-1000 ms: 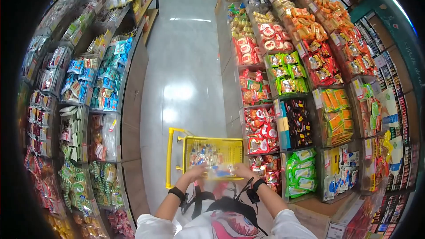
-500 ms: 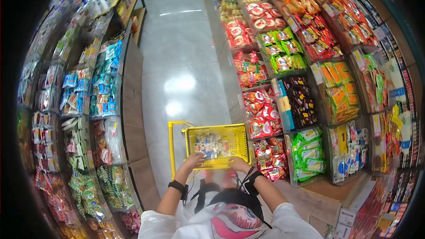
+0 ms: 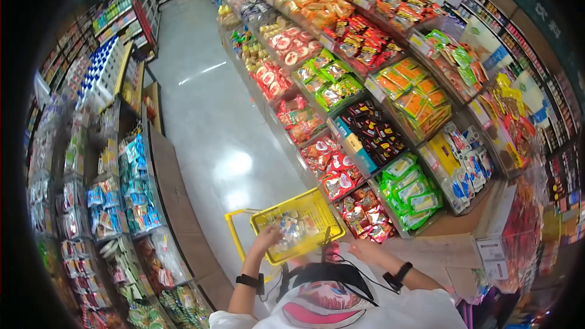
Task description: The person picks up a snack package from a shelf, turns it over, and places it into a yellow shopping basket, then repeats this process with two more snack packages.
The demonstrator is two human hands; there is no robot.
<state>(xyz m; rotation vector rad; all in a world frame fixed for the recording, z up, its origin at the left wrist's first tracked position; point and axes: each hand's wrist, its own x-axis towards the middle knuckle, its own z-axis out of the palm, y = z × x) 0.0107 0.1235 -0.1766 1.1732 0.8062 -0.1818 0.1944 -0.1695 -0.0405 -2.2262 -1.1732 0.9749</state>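
Left hand [image 3: 267, 239] over basket [image 3: 314, 205], right hand [image 3: 365, 250] outside — blurred, cannot tell whether fingers part.

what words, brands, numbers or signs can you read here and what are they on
"饮料", as best it reads, on the dark green sign band at upper right
Too small or blurred to read:
small packs in the yellow basket
bright green packs
shelf price tags
label on the carton at lower right
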